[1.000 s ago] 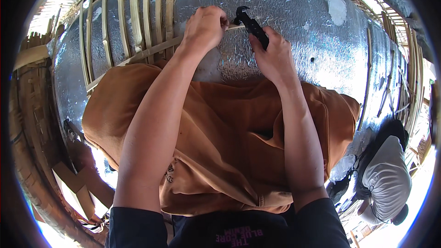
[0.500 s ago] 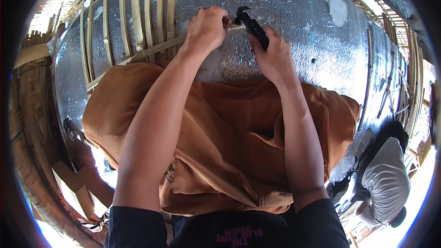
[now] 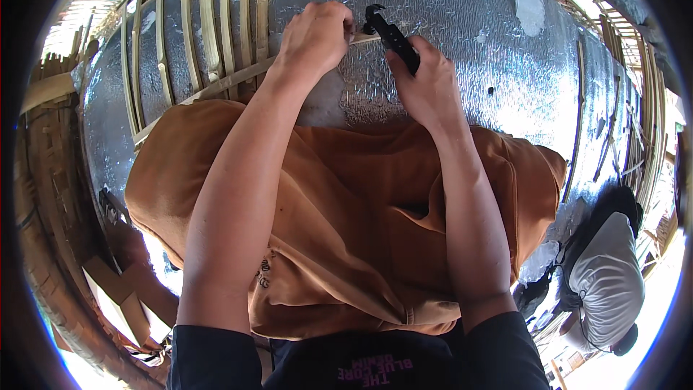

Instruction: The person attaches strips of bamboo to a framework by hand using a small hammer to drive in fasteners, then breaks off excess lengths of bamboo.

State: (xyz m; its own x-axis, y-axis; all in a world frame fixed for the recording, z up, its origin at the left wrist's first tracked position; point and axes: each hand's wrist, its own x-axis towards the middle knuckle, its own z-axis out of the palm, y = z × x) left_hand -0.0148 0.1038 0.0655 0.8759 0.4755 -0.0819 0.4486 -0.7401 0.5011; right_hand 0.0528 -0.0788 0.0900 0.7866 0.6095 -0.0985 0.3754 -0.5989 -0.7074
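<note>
My left hand [image 3: 314,32] is closed around a long bamboo strip [image 3: 249,72], and the strip's pale end shows just right of my fingers. The rest of it slants down to the left across a row of bamboo slats [image 3: 209,25]. In my right hand [image 3: 429,79] is a black hand tool with a hooked head [image 3: 393,37], my thumb lying along its handle. Its head is beside the strip's end, but I cannot tell if the two touch. My fingertips on the strip are partly hidden.
Silvery foil sheeting [image 3: 462,22] covers the floor before me. Brown cloth [image 3: 346,195] lies over my lap. An open cardboard box [image 3: 119,296] stands at lower left, near a woven bamboo wall [image 3: 50,173]. A light grey bag [image 3: 610,282] sits at lower right, and bamboo poles line the right side.
My left hand has shifted slightly left and away from me, and the strip and slats appear a little further left. The tool has moved slightly left with my right hand.
</note>
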